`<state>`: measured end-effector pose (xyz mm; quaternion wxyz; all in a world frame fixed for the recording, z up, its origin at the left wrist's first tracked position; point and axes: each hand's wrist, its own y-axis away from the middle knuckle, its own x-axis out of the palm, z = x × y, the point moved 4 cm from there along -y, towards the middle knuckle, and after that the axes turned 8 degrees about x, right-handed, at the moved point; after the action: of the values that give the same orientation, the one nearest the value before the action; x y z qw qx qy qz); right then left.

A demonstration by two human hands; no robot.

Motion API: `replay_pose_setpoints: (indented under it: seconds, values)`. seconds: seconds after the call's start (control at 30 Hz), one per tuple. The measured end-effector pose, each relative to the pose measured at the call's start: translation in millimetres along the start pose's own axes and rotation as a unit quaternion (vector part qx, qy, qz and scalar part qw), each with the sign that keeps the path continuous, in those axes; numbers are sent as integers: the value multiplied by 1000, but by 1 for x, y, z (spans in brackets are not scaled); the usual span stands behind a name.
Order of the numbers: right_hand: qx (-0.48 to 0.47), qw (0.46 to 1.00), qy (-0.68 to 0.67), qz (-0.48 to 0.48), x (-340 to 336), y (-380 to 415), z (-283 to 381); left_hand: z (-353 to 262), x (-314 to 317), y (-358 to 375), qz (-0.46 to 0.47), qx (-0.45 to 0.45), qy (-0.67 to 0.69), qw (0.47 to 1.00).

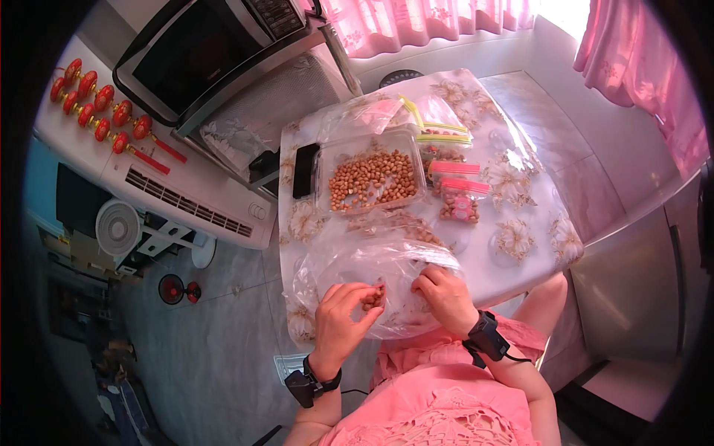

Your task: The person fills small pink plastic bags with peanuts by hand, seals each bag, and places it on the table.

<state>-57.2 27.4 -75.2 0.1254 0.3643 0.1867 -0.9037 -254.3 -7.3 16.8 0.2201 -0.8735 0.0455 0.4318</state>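
Note:
My left hand (343, 316) is closed around a few round brown nuts (374, 299), over a large clear plastic bag (357, 260) at the table's near edge. My right hand (445, 296) has its fingers pinched at the right side of this bag; what lies between the fingertips is hard to make out. More nuts show through the far part of the bag. Beyond it stands a clear plastic tub (322, 178) with many loose nuts (374, 178) spread over its bottom.
Small zip bags of nuts (460, 202) with pink or yellow closures lie right of the tub. A black phone (305, 170) lies at its left. The table (520, 245) has a flowered cover. A microwave (201, 59) stands on a rack at the far left.

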Motion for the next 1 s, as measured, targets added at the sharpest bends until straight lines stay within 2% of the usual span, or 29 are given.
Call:
replay_pose_setpoints:
  seconds: [0.23,0.5,0.63,0.9,1.0]
  values:
    - [-24,999,22,6,-4,-1,5,-5,3,-2,1,-13,32,999]
    - [-14,999,-51,8,-12,2,8,1,8,-3,13,-11,25,1000]
    - [-33,998,-41,43,-11,4,8,2,10,-3,25,-17,35,999]
    - [-4,998,-3,62,-3,1,2,7,13,0,29,-19,37,999]
    - [-10,999,-30,26,-8,-2,4,4,11,-1,28,-21,32,999]
